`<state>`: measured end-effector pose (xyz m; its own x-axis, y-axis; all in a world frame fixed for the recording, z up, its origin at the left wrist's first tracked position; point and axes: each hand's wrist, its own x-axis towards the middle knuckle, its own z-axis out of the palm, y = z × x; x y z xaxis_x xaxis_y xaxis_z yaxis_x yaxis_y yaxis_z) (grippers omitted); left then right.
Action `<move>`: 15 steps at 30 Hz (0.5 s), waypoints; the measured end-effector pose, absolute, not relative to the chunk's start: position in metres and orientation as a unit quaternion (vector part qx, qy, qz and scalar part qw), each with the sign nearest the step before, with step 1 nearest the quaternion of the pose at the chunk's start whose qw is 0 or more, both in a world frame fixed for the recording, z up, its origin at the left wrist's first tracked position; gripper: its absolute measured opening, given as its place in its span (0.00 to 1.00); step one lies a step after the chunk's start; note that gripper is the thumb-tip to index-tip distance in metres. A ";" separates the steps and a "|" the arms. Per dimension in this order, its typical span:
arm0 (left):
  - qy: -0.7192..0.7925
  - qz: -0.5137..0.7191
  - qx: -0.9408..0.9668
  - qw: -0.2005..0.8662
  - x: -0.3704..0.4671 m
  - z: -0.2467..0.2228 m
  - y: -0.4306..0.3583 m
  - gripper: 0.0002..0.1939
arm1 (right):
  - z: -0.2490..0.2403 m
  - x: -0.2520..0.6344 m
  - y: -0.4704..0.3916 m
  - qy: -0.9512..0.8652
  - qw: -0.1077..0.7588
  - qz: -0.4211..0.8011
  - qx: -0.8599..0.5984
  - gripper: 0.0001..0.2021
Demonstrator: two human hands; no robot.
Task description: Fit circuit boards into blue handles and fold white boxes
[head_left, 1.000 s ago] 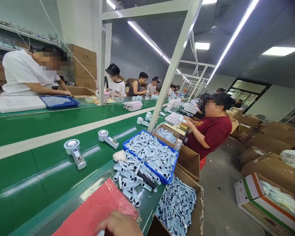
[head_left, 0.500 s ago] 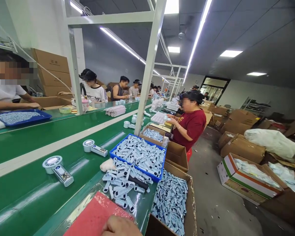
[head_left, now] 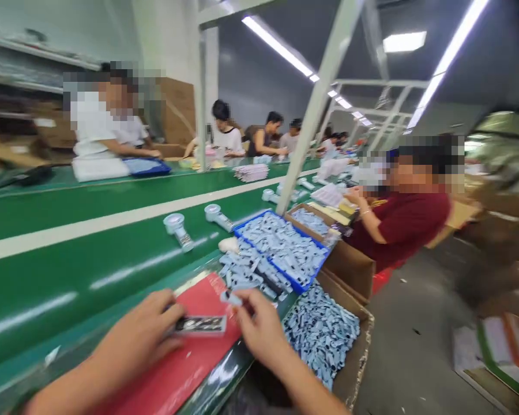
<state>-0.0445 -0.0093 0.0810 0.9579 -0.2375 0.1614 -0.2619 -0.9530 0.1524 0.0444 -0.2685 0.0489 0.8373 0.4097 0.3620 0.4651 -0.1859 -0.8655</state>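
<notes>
Over a red mat, my left hand is closed around one end of a narrow rectangular part with a dark face and pale edges; blur hides its detail. Close by on the right, my right hand pinches a small light-blue plastic piece between thumb and fingers. Just beyond both hands lies a loose heap of similar light-blue pieces. A blue tray full of them stands behind the heap.
A cardboard box of light-blue pieces stands below the table's right edge. Round-headed devices with handles, such as this one, lie on the green conveyor belt. A slanted white post rises beyond the tray. A person in dark red works at the right.
My view has swung left and down. Both hands are now in view, the left with the rectangular part and the right with a light-blue piece; before, only one hand showed at the bottom edge.
</notes>
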 end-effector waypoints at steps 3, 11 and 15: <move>-0.095 -0.016 0.993 0.064 -0.055 0.078 -0.032 0.09 | 0.057 0.042 -0.279 -0.302 0.549 0.026 -0.779 0.11; -0.129 0.045 0.950 0.280 -0.071 0.087 -0.026 0.17 | 0.074 0.020 -0.250 -0.448 0.357 0.034 -0.819 0.09; -0.151 0.086 0.942 0.288 -0.070 0.082 -0.026 0.10 | 0.082 0.013 -0.231 -0.465 0.227 0.014 -0.856 0.09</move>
<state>-0.0699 -0.0261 0.0820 0.9393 -0.2354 0.2497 -0.3348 -0.7888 0.5156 0.0134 -0.2309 0.0824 0.5675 0.8019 0.1866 0.7890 -0.4648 -0.4018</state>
